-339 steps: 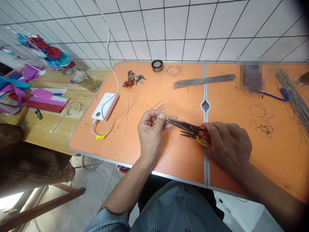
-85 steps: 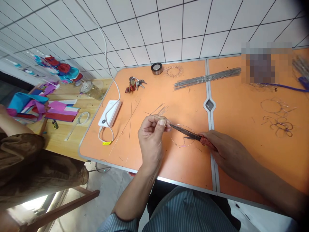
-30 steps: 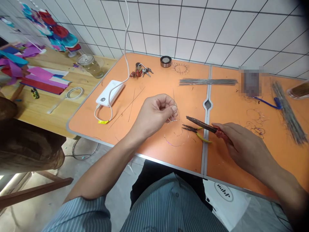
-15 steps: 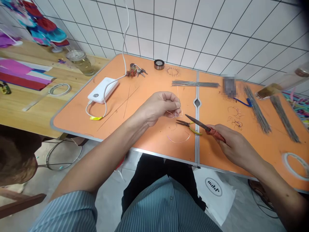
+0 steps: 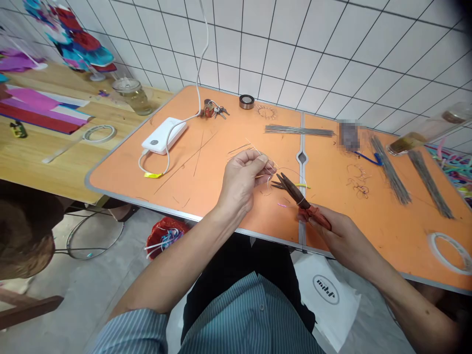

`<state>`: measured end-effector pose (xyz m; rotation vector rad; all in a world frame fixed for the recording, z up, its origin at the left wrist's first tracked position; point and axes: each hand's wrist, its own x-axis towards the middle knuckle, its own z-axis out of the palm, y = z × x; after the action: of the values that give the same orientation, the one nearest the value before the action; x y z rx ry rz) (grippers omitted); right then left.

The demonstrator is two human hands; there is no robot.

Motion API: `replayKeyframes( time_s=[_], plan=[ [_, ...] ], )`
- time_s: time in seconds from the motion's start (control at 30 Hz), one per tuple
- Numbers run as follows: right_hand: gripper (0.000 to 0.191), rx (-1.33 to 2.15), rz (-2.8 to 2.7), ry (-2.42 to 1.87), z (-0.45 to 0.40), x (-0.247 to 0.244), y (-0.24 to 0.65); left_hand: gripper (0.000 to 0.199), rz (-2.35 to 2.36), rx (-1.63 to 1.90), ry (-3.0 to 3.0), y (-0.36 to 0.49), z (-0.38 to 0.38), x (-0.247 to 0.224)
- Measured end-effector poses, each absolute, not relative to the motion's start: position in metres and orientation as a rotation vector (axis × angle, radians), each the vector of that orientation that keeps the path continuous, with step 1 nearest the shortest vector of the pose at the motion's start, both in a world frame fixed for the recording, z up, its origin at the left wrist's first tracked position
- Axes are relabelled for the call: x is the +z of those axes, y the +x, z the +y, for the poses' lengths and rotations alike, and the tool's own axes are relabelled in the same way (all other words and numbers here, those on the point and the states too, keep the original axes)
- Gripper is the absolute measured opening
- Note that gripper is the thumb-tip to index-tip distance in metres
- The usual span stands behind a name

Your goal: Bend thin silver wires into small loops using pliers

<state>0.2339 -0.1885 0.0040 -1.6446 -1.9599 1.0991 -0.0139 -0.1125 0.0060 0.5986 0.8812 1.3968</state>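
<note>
My left hand (image 5: 241, 179) is closed in a pinch over the orange table, fingertips pressed on a thin wire (image 5: 253, 146) that sticks out at the upper left and curves off to the right. My right hand (image 5: 341, 238) grips the red handles of dark-jawed pliers (image 5: 295, 191). Their jaws look slightly parted and point at the left fingertips, close to the wire; whether they touch it I cannot tell. Behind them lies a second pair of pliers with yellow handles (image 5: 304, 186), mostly covered. A short row of pink beads (image 5: 282, 205) shows just below.
Bundles of grey wire (image 5: 298, 130) lie at the back and right. A white power bank (image 5: 164, 135) with its cable, keys (image 5: 220, 110) and a roll of tape (image 5: 246, 102) sit farther left. A tape ring (image 5: 450, 253) lies near the right edge. A bottle (image 5: 429, 129) leans at the back right.
The red-handled pliers have moved left toward my left fingertips, and their jaws have parted. The wire in my left hand has tipped from upright to slanting left.
</note>
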Motion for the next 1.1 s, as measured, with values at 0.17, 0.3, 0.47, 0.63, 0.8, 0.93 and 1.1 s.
replayKeyframes(
  time_s=[0.17, 0.3, 0.47, 0.63, 0.8, 0.93, 1.1],
  plan=[
    [0.03, 1.101, -1.96, -1.63, -0.191, 0.008, 0.228, 0.017, 0.898, 1.451, 0.608, -0.008, -0.12, 0.005],
    [0.031, 1.161, -1.917, -1.64, -0.193, 0.003, 0.227, 0.015, 0.916, 1.484, 0.626, -0.006, -0.123, 0.006],
    [0.034, 1.236, -1.846, -1.678, -0.194, -0.004, 0.226, 0.016, 0.924, 1.494, 0.623, -0.002, -0.123, 0.003],
    [0.033, 1.234, -1.828, -1.676, -0.194, -0.008, 0.226, 0.016, 0.906, 1.495, 0.586, 0.001, -0.121, 0.0],
    [0.034, 1.253, -1.811, -1.662, -0.191, -0.006, 0.224, 0.016, 0.905, 1.502, 0.566, 0.003, -0.119, -0.002],
    [0.036, 1.292, -1.797, -1.676, -0.188, -0.004, 0.223, 0.017, 0.892, 1.51, 0.551, 0.005, -0.116, -0.003],
    [0.039, 1.351, -1.748, -1.676, -0.186, -0.003, 0.222, 0.016, 0.907, 1.501, 0.536, 0.008, -0.113, -0.003]
  ],
)
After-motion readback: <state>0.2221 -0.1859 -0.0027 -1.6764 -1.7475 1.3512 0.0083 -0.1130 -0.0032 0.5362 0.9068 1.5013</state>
